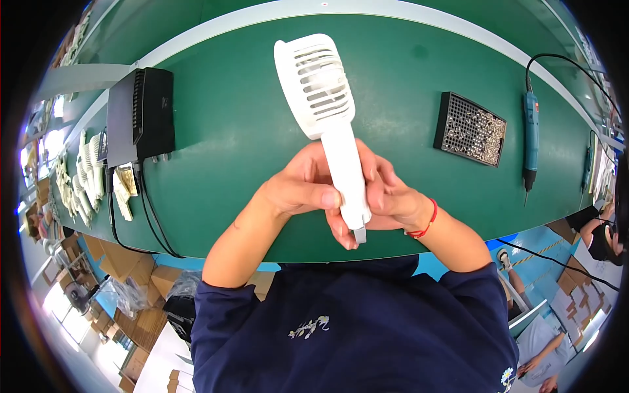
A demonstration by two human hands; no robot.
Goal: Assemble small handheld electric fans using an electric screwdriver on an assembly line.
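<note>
A white handheld fan [320,82] with a slotted grille is held up over the green workbench [229,98], its head toward the far side and tilted a little left. My left hand [303,182] is closed round the left side of the handle, with the thumb lying across it. On the other side, my right hand [392,196] grips the lower handle between thumb and fingers. A small grey tab [360,234] sticks out at the handle's bottom end. The fingers behind the handle are partly hidden.
A black box [124,118] with cables stands at left, beside several white fan parts [86,173]. To the right lie a black tray of small screws [481,130] and a blue electric screwdriver [531,134] with a cord. Other people are beyond the bench at lower right.
</note>
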